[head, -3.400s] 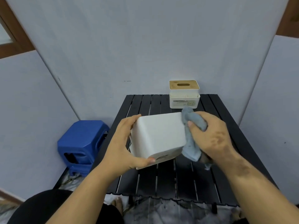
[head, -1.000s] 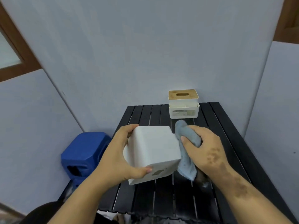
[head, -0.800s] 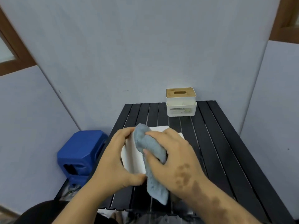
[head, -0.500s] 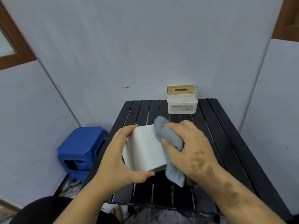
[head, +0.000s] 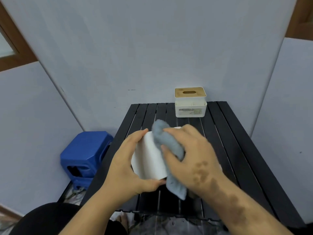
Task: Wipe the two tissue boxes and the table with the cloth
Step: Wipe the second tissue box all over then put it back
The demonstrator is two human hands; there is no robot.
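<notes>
Cloth [head: 169, 146] back over white box [head: 149, 160] (right side hidden) — both hands gripping.

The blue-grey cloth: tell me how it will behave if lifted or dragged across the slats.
The cloth looks floppy: its loose tail hangs limp below the right hand. It is probably light, since it bunches in one grip. On the slatted table, it would likely drag and fold rather than slide as one piece.

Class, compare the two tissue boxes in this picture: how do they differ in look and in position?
The near tissue box is plain white; the far tissue box has a wooden slotted top. The near one is gripped by the left hand and under the cloth; the far one stands untouched on the table. Both have white bodies.
</notes>
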